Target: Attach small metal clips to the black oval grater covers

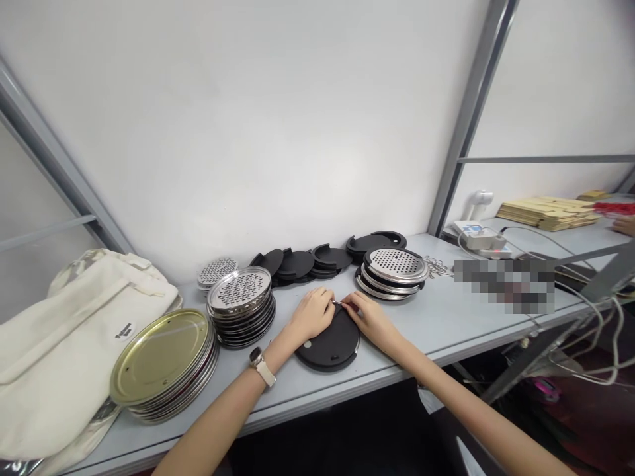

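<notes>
A round black disc [330, 340] with a small hole near its front lies flat on the grey table, between my two hands. My left hand [313, 313] is closed at the disc's far left edge, its fingertips on a small shiny metal piece [337, 303]. From the other side, my right hand [368, 318] pinches at the same piece, thumb and fingers together. The piece's exact shape is mostly covered by my fingertips. A bright metal rim shows along the disc's right side.
Left stand a stack of gold-topped round plates [161, 357] and a stack of metal grater discs [241, 291]. Black round holders [295, 264] line the wall. Perforated discs [397, 264] sit right, beside small metal pieces [436, 267]. A cream cloth bag [84, 330] lies far left.
</notes>
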Motion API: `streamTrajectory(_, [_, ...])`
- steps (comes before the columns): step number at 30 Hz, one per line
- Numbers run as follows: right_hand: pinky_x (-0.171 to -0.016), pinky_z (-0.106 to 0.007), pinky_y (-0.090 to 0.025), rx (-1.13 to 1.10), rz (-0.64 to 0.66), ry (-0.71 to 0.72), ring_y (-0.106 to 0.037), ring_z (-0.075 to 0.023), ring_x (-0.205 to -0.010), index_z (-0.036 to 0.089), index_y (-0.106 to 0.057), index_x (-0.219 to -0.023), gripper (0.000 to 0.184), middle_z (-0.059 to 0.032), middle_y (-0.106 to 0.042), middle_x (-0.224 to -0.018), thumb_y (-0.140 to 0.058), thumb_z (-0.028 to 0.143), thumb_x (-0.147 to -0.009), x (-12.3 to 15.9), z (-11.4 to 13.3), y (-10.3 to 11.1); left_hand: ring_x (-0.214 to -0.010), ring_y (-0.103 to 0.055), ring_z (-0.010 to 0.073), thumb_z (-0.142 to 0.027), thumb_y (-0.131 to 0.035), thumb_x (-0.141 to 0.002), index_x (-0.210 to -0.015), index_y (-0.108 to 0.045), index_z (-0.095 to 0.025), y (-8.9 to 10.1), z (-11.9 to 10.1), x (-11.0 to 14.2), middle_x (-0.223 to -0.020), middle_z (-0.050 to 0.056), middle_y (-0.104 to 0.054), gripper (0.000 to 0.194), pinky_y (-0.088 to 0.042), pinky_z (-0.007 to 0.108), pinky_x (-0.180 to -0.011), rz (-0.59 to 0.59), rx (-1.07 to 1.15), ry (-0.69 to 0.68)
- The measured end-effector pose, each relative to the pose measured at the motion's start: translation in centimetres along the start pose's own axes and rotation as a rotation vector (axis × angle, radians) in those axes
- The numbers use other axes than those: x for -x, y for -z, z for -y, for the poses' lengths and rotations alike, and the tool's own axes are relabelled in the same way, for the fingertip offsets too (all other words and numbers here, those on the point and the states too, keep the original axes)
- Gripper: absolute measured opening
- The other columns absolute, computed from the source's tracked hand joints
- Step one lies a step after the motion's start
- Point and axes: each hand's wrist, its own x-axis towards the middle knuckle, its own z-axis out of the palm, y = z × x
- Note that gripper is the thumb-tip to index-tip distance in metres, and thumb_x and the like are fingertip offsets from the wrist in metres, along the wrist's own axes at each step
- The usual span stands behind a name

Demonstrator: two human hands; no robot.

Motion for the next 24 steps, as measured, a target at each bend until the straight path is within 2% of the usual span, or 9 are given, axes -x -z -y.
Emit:
streamTrajectory(5, [-0.070,-0.030,-0.046,0.108,0.055,0.047,-0.056,-0.0192,-0.077,0.022,-0.053,-0.088,0.015,-0.0048,-0.055,-0.084,-0.040,0.020,-0.095,-0.5,0.0,-0.2,-0.086,-0.057,0.0222,-0.018,-0.039,-0.089,-0.086,-0.054,-0.019,0.1,-0.5,0.3,-0.089,0.007,-0.060,0.015,-0.044,0.035,-0.078,0.007,-0.107,0.120])
streamTrajectory(10, [-0.071,-0.030,-0.045,0.210,0.133,0.178,-0.055,-0.0183,-0.077,0.020,-0.053,-0.088,0.017,-0.0051,-0.055,-0.084,-0.038,0.018,-0.096,-1.8,-0.3,-0.6,-0.093,-0.058,0.0299,-0.019,-0.040,-0.087,-0.091,-0.059,-0.010,0.2,-1.6,1.0,-0.093,0.017,-0.062,0.021,-0.045,0.040,-0.078,0.002,-0.204,0.312])
streamTrajectory(15, [-0.069,-0.029,-0.044,0.262,0.183,0.290,-0.053,-0.0176,-0.074,0.019,-0.054,-0.087,0.018,-0.0051,-0.055,-0.083,-0.039,0.019,-0.097,-3.2,-0.4,-0.9,-0.084,-0.062,0.0325,-0.026,-0.036,-0.090,-0.087,-0.061,-0.006,1.3,-1.5,1.5,-0.086,0.021,-0.063,0.033,-0.046,0.042,-0.071,-0.008,-0.196,0.435])
streamTrajectory(17, [-0.070,-0.029,-0.044,0.181,0.135,0.261,-0.054,-0.0178,-0.077,0.019,-0.055,-0.090,0.017,-0.0061,-0.056,-0.087,-0.039,0.019,-0.096,-3.5,-0.2,-0.5,-0.081,-0.063,0.0302,-0.028,-0.033,-0.092,-0.085,-0.060,-0.008,2.0,-0.7,1.4,-0.085,0.018,-0.064,0.035,-0.046,0.040,-0.071,-0.007,-0.149,0.407])
streamTrajectory(20, [-0.072,-0.029,-0.045,0.010,0.053,0.180,-0.057,-0.0178,-0.081,0.020,-0.054,-0.090,0.013,-0.0058,-0.058,-0.089,-0.042,0.019,-0.095,-3.4,0.5,0.0,-0.088,-0.062,0.0217,-0.021,-0.035,-0.092,-0.092,-0.057,-0.015,3.0,0.7,1.1,-0.093,0.009,-0.063,0.022,-0.046,0.032,-0.078,-0.011,-0.054,0.291])
streamTrajectory(22, [-0.071,-0.028,-0.045,-0.055,0.057,0.152,-0.057,-0.0174,-0.079,0.021,-0.053,-0.086,0.011,-0.0038,-0.058,-0.085,-0.045,0.019,-0.093,-3.1,0.8,0.0,-0.091,-0.060,0.0166,-0.017,-0.037,-0.091,-0.096,-0.054,-0.019,3.3,1.4,1.1,-0.098,0.005,-0.062,0.018,-0.045,0.027,-0.082,-0.017,0.034,0.200])
streamTrajectory(24, [-0.071,-0.028,-0.045,-0.083,0.076,0.139,-0.056,-0.0171,-0.078,0.021,-0.052,-0.084,0.010,-0.0026,-0.058,-0.083,-0.046,0.017,-0.091,-2.7,1.0,-0.4,-0.091,-0.059,0.0154,-0.017,-0.038,-0.091,-0.098,-0.054,-0.020,3.3,1.8,1.3,-0.098,0.003,-0.061,0.017,-0.045,0.026,-0.082,-0.032,0.184,0.096])
